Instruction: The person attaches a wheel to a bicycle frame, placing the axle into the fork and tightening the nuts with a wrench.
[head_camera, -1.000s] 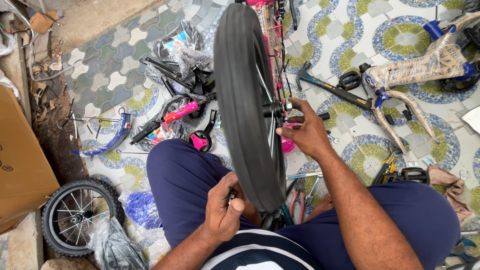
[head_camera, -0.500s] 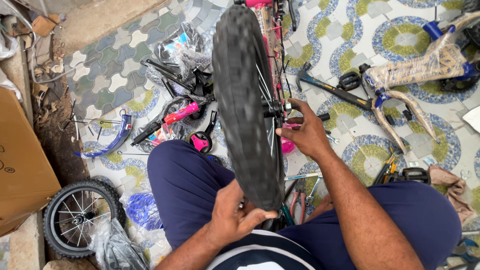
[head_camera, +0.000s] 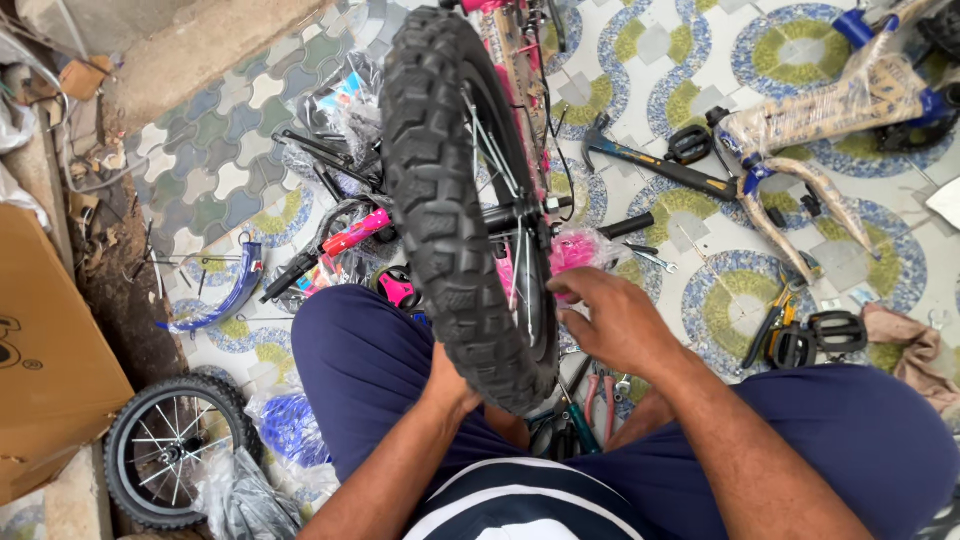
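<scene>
**Bicycle wheel held upright between the knees**

The person is sitting with a knobby black bicycle wheel (head_camera: 455, 200) standing on edge between the thighs, its tread facing the camera. The left hand (head_camera: 450, 385) is pressing against the lower left side of the tyre; its fingers are hidden behind the rubber, so how they are closing cannot be told. The right hand (head_camera: 615, 320) is reaching in from the other side, fingers loosely curled and lying against the spokes and rim just below the axle (head_camera: 530, 212), without visibly pinching anything.

Just beyond the right hand's fingertips a pink plastic part (head_camera: 575, 250) is lying. Under the right wrist, pliers (head_camera: 598, 392) are resting on the tiled floor (head_camera: 640, 50). Farther out past that hand a hammer (head_camera: 650, 165) is lying, and beyond it a wrapped blue bicycle frame (head_camera: 830, 110). To the outer side of the left arm a small spoked wheel (head_camera: 170, 460) is lying flat, near a cardboard box (head_camera: 50, 350).
</scene>
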